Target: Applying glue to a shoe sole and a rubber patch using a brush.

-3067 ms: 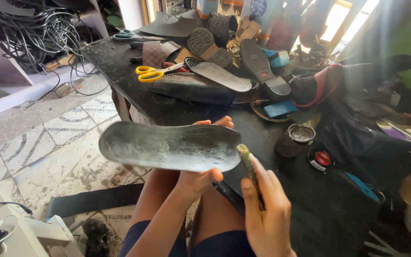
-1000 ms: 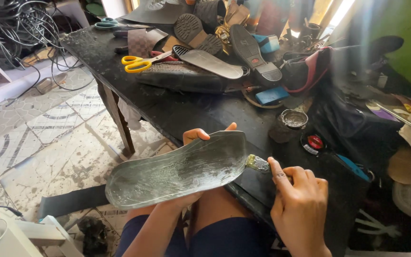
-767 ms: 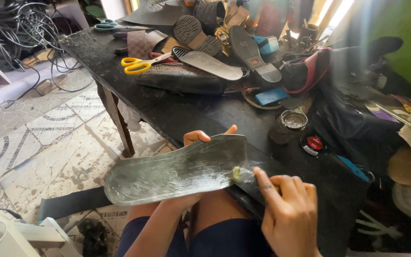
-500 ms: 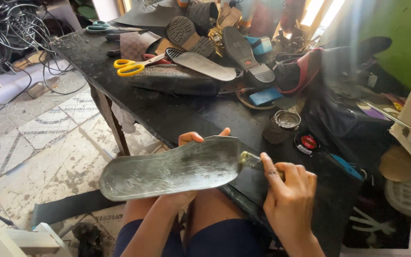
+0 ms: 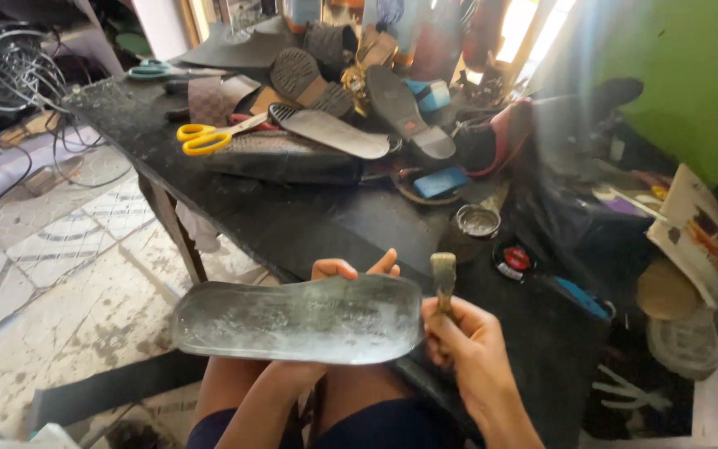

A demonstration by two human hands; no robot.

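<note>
A long grey shoe sole (image 5: 297, 320), glossy and smeared, lies flat across my left hand (image 5: 351, 268), whose fingertips curl over its far edge. My right hand (image 5: 467, 349) grips a small brush (image 5: 442, 274) upright, its bristled tip just off the sole's right end. Both hands are over my lap, close to the near edge of the black worktable (image 5: 292, 224).
On the table lie yellow-handled scissors (image 5: 201, 137), several soles and shoes (image 5: 334, 133), a small open tin (image 5: 477, 221), a round red-and-black lid (image 5: 514, 259) and a blue block (image 5: 442, 181). Tangled cables (image 5: 10, 83) sit at the left over a tiled floor.
My right hand has lifted the brush off the sole's right end and turned it upright. The sole has stayed level in my left hand.
</note>
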